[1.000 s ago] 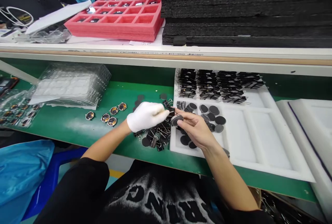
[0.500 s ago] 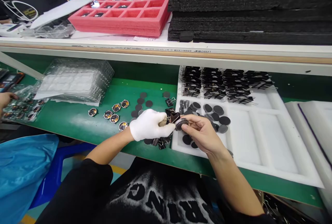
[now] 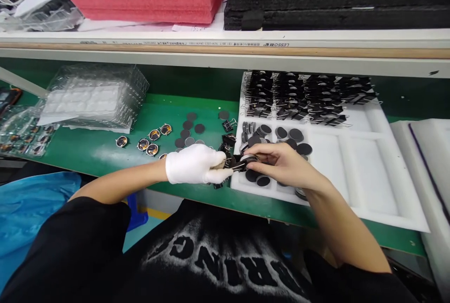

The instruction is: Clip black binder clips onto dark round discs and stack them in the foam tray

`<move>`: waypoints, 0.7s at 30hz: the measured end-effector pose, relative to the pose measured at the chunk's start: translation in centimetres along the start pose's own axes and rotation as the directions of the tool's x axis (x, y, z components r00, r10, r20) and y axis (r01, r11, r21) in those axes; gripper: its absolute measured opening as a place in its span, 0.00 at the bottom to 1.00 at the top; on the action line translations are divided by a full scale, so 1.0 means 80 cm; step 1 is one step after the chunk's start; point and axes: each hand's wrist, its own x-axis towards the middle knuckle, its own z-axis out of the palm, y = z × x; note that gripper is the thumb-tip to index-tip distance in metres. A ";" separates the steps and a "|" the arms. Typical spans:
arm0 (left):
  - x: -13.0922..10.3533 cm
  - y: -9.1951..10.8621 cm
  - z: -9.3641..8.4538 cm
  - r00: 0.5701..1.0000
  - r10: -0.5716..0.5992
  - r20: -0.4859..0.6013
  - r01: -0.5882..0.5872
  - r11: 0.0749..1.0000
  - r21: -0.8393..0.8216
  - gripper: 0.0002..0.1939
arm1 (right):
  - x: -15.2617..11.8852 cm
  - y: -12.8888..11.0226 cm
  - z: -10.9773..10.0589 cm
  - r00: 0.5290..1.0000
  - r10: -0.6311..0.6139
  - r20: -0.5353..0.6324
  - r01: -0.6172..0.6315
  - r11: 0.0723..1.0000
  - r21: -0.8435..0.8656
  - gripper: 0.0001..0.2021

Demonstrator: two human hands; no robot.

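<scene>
My left hand (image 3: 197,164), in a white glove, pinches the wire handles of a black binder clip (image 3: 239,165). Bare fingers of my right hand (image 3: 281,162) grip a round disc (image 3: 249,158) with a pale top and dark edge. The disc's rim sits at the clip's mouth; whether it is fully between the jaws is hard to tell. Below my hands, loose dark discs (image 3: 263,181) lie in the white foam tray (image 3: 333,167). More binder clips (image 3: 229,140) are heaped on the green table just beyond my gloved fingers.
Clips holding discs (image 3: 293,92) stand in rows at the tray's back. Left are round metal-rimmed pieces (image 3: 153,135), dark discs (image 3: 187,125) and stacked clear plastic trays (image 3: 94,99). Above runs a shelf (image 3: 158,59) bearing pink foam (image 3: 147,5) and black foam sheets (image 3: 333,3).
My hands have come together, bringing the disc to the binder clip's mouth. My right hand has turned flatter. The view has tilted down, and the co-worker's hand at the left is out of sight.
</scene>
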 end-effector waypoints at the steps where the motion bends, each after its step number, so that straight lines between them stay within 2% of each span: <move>1: 0.001 -0.001 -0.003 1.000 -0.001 0.006 0.001 1.000 -0.009 0.24 | -0.001 0.000 0.000 1.000 0.003 -0.002 -0.003 1.000 -0.012 0.08; 3: 0.005 -0.006 -0.014 0.999 0.011 0.038 -0.010 0.999 -0.038 0.23 | -0.004 0.003 0.000 1.000 0.005 -0.025 -0.006 0.999 -0.046 0.08; 5: 0.017 -0.020 -0.026 0.999 0.006 0.050 -0.003 0.998 -0.061 0.23 | -0.005 0.009 0.000 0.993 0.005 -0.121 -0.008 1.000 -0.025 0.08; 6: 0.027 -0.029 -0.030 0.999 -0.035 0.016 0.036 0.998 -0.047 0.24 | -0.005 0.013 0.001 0.980 0.015 -0.200 -0.006 0.999 0.047 0.09; 8: 0.054 -0.052 -0.033 0.978 -0.171 -0.122 0.177 0.983 0.040 0.27 | -0.004 0.020 0.003 0.929 0.086 -0.359 0.029 0.952 0.303 0.13; 10: 0.087 -0.076 -0.028 0.947 -0.239 -0.216 0.278 0.945 0.172 0.23 | 0.000 0.026 0.007 0.889 0.196 -0.414 0.080 0.824 0.562 0.17; 11: 0.104 -0.087 -0.024 0.955 -0.224 -0.196 0.268 0.933 0.240 0.22 | 0.002 0.027 0.008 0.882 0.238 -0.407 0.093 0.758 0.645 0.18; 14: 0.141 -0.111 -0.015 0.991 -0.134 0.018 0.120 0.930 0.346 0.22 | 0.004 0.026 0.009 0.884 0.301 -0.359 0.084 0.650 0.755 0.15; 16: 0.148 -0.118 -0.015 0.991 -0.096 0.097 0.061 0.947 0.317 0.16 | 0.001 0.025 0.009 0.882 0.312 -0.353 0.092 0.621 0.778 0.14; 17: 0.146 -0.118 -0.017 0.993 -0.083 0.087 0.055 0.959 0.279 0.15 | 0.000 0.026 0.009 0.880 0.315 -0.356 0.098 0.614 0.784 0.14; 19: 0.131 -0.110 -0.020 0.995 -0.086 -0.046 0.092 0.983 0.158 0.15 | -0.003 0.027 0.011 0.872 0.321 -0.369 0.103 0.616 0.781 0.14; 21: 0.110 -0.088 -0.020 0.953 -0.178 -0.246 0.166 0.984 -0.068 0.16 | -0.003 0.029 0.016 0.865 0.321 -0.386 0.100 0.645 0.758 0.15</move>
